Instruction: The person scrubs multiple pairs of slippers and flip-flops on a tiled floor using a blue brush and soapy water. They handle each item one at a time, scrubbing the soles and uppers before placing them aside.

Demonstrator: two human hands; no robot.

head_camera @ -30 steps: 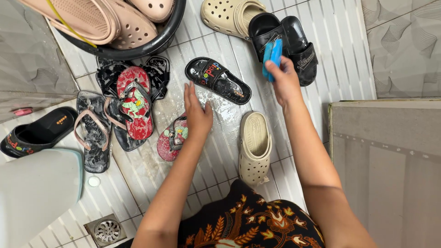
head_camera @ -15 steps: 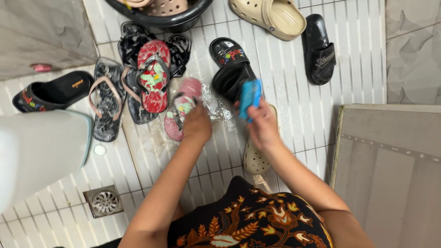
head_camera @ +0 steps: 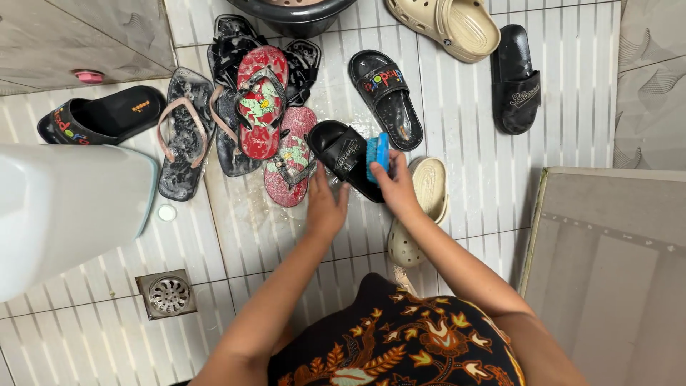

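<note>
My right hand grips a blue scrub brush and presses it against a black slide sandal lying on the wet white floor tiles. My left hand rests at the near end of that sandal, fingers on its edge. A small red flip-flop lies just left of the sandal. A beige clog sits right of my right wrist.
More footwear lies around: a black slide with coloured lettering, a red flip-flop on black ones, a grey flip-flop, a black slide, a beige clog. A dark basin, a floor drain, a white container and a raised step surround them.
The black slide sandal has been brought down onto the floor before me. My right hand with the brush moved onto it, and my left hand shifted from the red flip-flop to the sandal.
</note>
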